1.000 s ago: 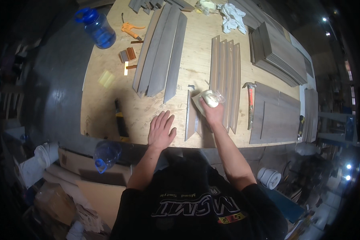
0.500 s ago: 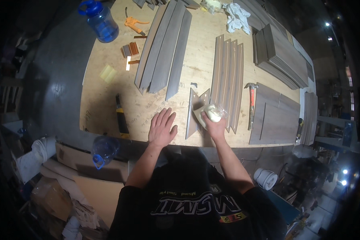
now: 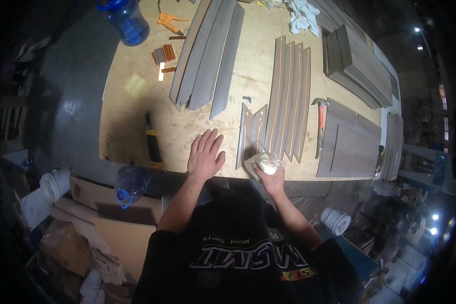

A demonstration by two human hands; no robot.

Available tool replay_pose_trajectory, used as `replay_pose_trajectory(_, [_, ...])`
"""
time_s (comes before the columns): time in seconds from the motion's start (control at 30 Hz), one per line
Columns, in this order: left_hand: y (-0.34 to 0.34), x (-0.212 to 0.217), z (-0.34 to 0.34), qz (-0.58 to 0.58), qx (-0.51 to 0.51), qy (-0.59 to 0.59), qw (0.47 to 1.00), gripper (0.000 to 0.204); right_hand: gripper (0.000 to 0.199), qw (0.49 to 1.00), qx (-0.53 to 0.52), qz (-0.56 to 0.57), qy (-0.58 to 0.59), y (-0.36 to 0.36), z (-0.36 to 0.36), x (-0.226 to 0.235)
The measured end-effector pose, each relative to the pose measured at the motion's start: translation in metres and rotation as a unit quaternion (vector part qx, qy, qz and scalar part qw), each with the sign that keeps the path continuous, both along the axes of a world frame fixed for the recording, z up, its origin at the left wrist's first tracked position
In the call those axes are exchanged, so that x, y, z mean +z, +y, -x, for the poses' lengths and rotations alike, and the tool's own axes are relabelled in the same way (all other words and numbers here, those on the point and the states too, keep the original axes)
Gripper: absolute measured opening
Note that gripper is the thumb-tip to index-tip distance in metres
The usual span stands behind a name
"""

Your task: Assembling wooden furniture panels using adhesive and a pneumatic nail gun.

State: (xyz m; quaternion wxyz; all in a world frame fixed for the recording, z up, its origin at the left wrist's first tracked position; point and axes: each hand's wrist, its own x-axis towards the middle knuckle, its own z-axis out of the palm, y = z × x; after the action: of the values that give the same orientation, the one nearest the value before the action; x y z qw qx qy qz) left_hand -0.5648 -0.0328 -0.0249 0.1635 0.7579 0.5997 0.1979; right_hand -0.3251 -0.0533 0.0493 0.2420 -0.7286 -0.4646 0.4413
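My right hand [image 3: 272, 180] grips a soft plastic bottle [image 3: 268, 165] with whitish contents, tilted at the table's near edge. Just beyond the bottle lie two short grey wood pieces [image 3: 245, 133] with pointed ends and pale dots; the bottle hides the near end of one. Beside them, several long grey strips [image 3: 290, 96] lie side by side, with thin light lines along their length. My left hand [image 3: 204, 152] rests palm down on the pale wooden table [image 3: 233, 134], fingers stretched out, holding nothing.
Long grey boards [image 3: 207, 61] lie at the far left-centre. A hammer [image 3: 320, 126] separates the strips from wide grey panels [image 3: 349, 142]; stacked boards [image 3: 362, 66] sit behind. On the left are a black-and-yellow tool [image 3: 153, 144], an orange clamp [image 3: 169, 21] and a blue jug [image 3: 129, 23].
My right hand has brought the bottle back toward the near edge, uncovering more of the short pieces. My left hand stays in place on the table. The view has shifted slightly.
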Motion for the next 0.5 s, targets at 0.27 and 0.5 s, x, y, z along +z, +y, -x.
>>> replay_pose_trajectory(0.27, [0.000, 0.002, 0.000, 0.013, 0.001, 0.001, 1.000, 0.056, 0.041, 0.990, -0.088, -0.077, 0.080, 0.033, -0.010, -0.004])
replay_pose_trajectory(0.5, [0.000, 0.001, -0.002, 0.017, -0.003, 0.004, 1.000, 0.056, 0.045, 0.995, -0.032, -0.088, -0.024, 0.100, -0.001, -0.015])
